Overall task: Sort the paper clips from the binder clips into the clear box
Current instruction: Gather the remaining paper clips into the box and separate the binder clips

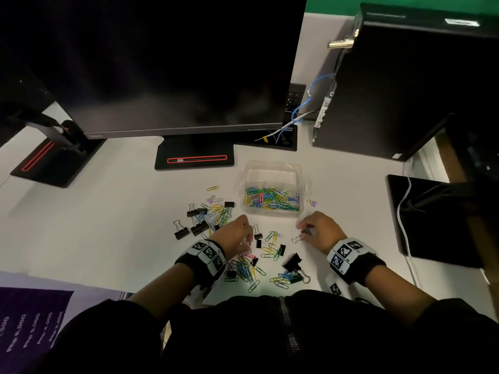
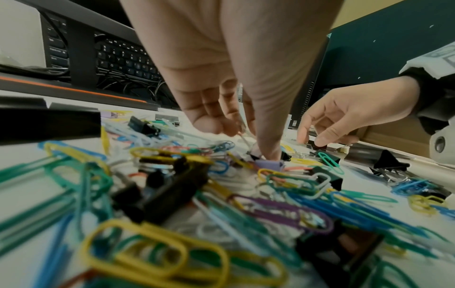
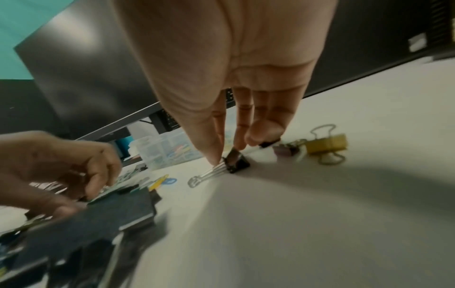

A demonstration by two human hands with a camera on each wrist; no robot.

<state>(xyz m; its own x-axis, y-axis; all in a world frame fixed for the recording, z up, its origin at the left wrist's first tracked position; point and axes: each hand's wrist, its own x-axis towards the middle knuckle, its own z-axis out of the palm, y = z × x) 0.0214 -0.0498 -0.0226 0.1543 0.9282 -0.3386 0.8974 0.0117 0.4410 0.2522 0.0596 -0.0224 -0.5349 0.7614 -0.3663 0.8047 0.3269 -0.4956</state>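
We are at an office desk: a large dark monitor (image 1: 167, 63) stands on its black base (image 1: 194, 156) at the back of a pale worktop (image 1: 108, 225), with a second monitor stand (image 1: 51, 160) to its left. A black computer tower (image 1: 399, 85) sits at the right with blue network cables (image 1: 305, 109) running down into a cable port, and we see a black keyboard (image 2: 123, 58) behind the screens. Coloured paper clips (image 1: 243, 268) and black binder clips (image 1: 194, 228) scattered on the worktop fit the same office setting.
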